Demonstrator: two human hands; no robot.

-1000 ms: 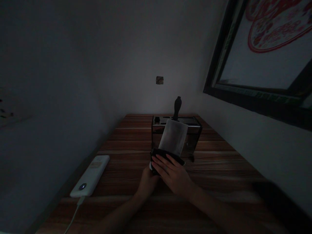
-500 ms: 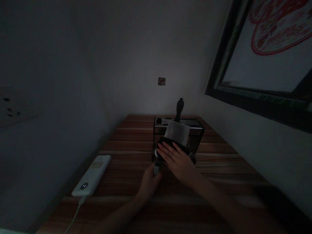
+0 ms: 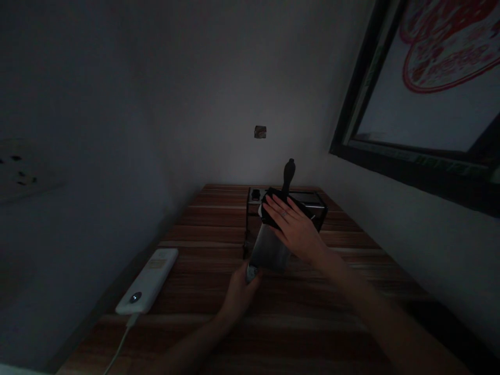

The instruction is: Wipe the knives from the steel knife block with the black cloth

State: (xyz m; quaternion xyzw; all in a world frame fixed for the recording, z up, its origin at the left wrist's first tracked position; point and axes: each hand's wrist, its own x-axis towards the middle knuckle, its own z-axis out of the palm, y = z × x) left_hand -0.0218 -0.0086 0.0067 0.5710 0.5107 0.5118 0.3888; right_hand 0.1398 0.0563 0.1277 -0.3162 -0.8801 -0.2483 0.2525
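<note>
My left hand (image 3: 239, 287) is closed round the handle of a cleaver (image 3: 269, 251), whose wide grey blade tilts up and away from me. Over the far part of the blade lies a black cloth (image 3: 267, 217) with a bit of white at its edge. My right hand (image 3: 296, 229) presses this cloth against the blade, fingers together and laid along it. Just behind stands a dark knife block or rack (image 3: 312, 198) with a metallic top. A black handle (image 3: 289, 173) sticks up out of it. The cloth and my right hand hide the blade's far end.
A white power bank (image 3: 150, 278) with a cable (image 3: 119, 349) lies at the left on the wood-grain table (image 3: 203, 239). Walls close in on both sides. A socket (image 3: 17, 169) is on the left wall, a dark-framed window (image 3: 422, 120) on the right. Something dark lies at lower right.
My right hand has slid the black cloth up the blade, away from the handle, baring the part near my left hand. My left hand keeps nearly the same place.
</note>
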